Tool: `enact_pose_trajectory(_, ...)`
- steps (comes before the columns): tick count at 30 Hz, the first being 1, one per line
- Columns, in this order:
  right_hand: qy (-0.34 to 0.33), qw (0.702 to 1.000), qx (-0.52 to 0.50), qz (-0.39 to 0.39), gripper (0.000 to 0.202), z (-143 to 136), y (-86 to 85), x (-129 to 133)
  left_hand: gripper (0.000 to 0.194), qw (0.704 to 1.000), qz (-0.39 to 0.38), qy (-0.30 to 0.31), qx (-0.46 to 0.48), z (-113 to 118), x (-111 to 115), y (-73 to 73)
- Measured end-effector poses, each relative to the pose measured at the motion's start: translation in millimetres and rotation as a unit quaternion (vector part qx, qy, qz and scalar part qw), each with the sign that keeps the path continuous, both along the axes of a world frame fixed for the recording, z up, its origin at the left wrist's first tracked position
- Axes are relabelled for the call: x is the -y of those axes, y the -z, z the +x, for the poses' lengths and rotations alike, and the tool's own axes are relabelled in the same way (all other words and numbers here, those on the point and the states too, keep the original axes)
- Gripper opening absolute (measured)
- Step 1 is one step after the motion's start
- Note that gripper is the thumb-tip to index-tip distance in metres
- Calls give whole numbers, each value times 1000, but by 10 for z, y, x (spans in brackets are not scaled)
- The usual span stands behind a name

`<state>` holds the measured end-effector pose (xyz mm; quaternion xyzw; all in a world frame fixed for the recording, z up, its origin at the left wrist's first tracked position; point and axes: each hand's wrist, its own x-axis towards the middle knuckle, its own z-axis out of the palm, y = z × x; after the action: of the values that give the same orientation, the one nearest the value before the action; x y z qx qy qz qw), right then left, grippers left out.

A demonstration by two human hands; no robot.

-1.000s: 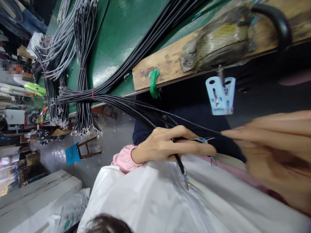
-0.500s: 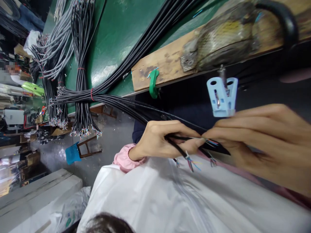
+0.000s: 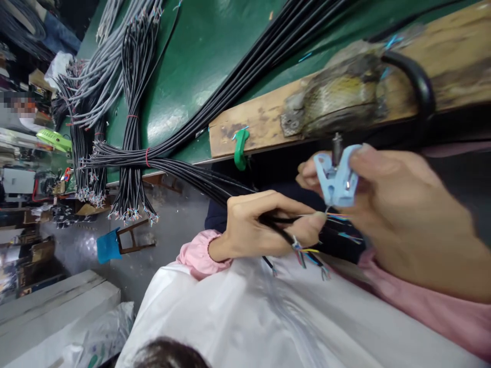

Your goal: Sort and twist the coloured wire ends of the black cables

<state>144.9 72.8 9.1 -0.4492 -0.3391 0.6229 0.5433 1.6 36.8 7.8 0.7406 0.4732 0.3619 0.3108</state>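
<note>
My left hand (image 3: 268,225) is closed on black cables (image 3: 282,232), whose stripped ends show thin coloured wires (image 3: 307,255) below the fingers. One wire end comes out between its thumb and forefinger and meets the tip of a light blue clip (image 3: 335,176). My right hand (image 3: 399,204) pinches that clip by its handles. The clip hangs from a metal rod under a taped, lumpy tool (image 3: 337,102) that lies on a wooden board (image 3: 261,115).
Bundles of black cables (image 3: 134,97) and grey cables (image 3: 103,66) lie on a green table (image 3: 192,56). A green hook (image 3: 240,149) sits on the board's edge. A blue stool (image 3: 108,245) stands on the floor at the lower left.
My right hand has moved from the wires up to the blue clip and closed on its handles. The clip is now lower and meets the wire end at my left fingertips.
</note>
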Motion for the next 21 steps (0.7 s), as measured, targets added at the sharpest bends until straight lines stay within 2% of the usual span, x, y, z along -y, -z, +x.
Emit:
enact_pose_trajectory(4, -13, 997, -67, -27, 56, -26, 68, -27, 36, 1000, 6, -8, -9, 60, -9, 36)
enact_pose_trajectory(9, -32, 997, -64, -41, 50, 25, 104, -24, 28, 1000, 27, -10, -10, 95, -8, 30)
enact_pose_trajectory(13, -36, 997, -60, -40, 50, 47, 122, -21, 34, 1000, 11, 0, -28, 85, -21, -16)
enact_pose_trajectory(17, -17, 997, -57, -45, 58, 29, 141, -16, 40, 1000, 26, 11, -13, 67, -30, -24)
enact_pose_trajectory(21, 37, 998, -33, -36, 66, 55, 183, -21, 42, 999, 18, 20, -20, 43, -2, 8)
